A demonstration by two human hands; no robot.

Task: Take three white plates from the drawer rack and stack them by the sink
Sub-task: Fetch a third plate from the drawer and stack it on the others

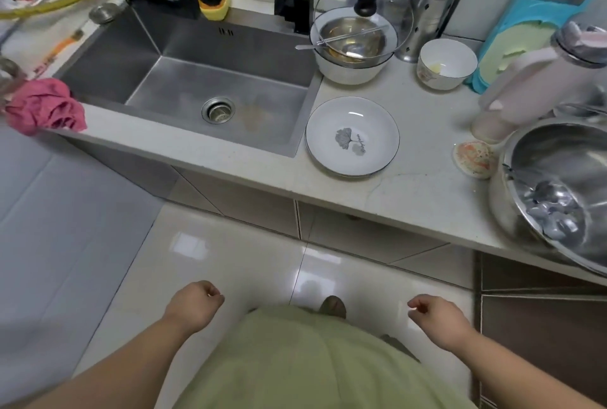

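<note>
Plate (352, 136) flat beside sink (184, 80).

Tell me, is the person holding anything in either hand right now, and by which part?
Nothing is held. The left hand and right hand hang loosely curled and bare above the floor, well short of the white plate on the counter beside the sink.

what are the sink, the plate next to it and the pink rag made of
Sink: brushed stainless steel, by its dull grey sheen and faint grain.
White plate: likely glazed ceramic or porcelain, glossy with a highlight, thin dark rim and printed leaf.
Pink rag: soft cloth, matte and crumpled into folds; the fibre is unclear.
</note>
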